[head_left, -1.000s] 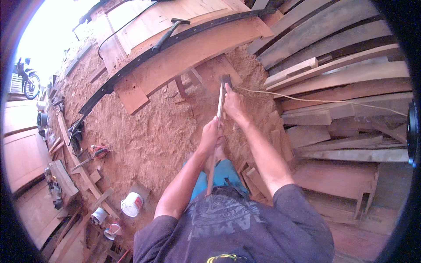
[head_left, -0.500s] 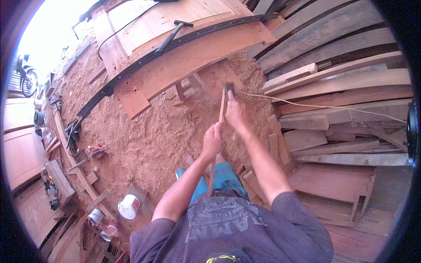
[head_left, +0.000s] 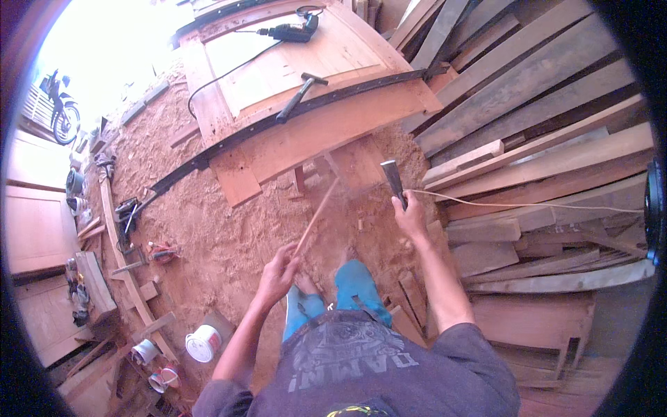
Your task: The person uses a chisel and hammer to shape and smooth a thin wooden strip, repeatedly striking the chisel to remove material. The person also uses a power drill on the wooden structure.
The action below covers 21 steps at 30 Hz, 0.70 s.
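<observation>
My left hand [head_left: 279, 270] is closed around the lower part of a thin wooden strip [head_left: 316, 217]. The strip slants up and away, its far end over the sawdust near the clamped panel. In my right hand [head_left: 411, 217] I grip what looks like a chisel [head_left: 393, 182], dark along its length with a pale flat end pointing up and away. The chisel and the strip are apart. Beyond both hands, a wooden door panel [head_left: 299, 66] lies raised with a long dark bar clamp [head_left: 229, 142] across it. A hammer [head_left: 301, 97] rests by the clamp.
A drill [head_left: 292, 30] with a black cable lies on the panel. Stacked planks [head_left: 528, 97] fill the right side, with a pale cord [head_left: 521, 203] running across them. Sawdust [head_left: 208, 243] covers the ground. A white bucket [head_left: 203, 343] and a long timber [head_left: 114, 222] are at left.
My hands have moved apart: the left toward me and leftward with the strip, the right to the right and nearer with the chisel. The view has tilted up, so the drill now shows.
</observation>
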### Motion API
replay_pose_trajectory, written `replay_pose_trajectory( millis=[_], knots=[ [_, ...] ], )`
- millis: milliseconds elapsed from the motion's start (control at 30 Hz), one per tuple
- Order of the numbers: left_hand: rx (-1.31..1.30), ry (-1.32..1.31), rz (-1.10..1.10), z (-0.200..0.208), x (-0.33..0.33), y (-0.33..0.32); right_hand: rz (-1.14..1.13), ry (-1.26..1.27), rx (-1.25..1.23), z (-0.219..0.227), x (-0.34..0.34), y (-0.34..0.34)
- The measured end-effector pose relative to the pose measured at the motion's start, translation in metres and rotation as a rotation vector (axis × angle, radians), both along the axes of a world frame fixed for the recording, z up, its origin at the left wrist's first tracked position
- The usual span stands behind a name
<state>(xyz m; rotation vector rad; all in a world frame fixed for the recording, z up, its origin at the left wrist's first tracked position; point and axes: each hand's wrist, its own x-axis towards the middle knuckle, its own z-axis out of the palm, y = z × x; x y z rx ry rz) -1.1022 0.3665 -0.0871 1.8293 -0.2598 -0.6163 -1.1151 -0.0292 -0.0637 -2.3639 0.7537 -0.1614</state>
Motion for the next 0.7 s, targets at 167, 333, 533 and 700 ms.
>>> replay_pose_trajectory(
  millis=[167,333,533,700],
  knots=[
    [-0.176,0.439,0.290,0.066,-0.009,0.067,0.343,-0.234,-0.319,0.021,0.082,-0.046],
    [-0.300,0.513,0.483,0.080,-0.026,0.100,0.614,-0.167,-0.442,0.043,0.190,-0.066],
    [-0.149,0.530,0.877,0.084,-0.085,0.096,0.856,-0.225,-0.372,0.027,0.269,-0.074],
    [-0.417,0.372,1.609,0.055,-0.142,0.115,0.850,-0.221,-0.326,0.023,0.272,-0.072]
  ],
)
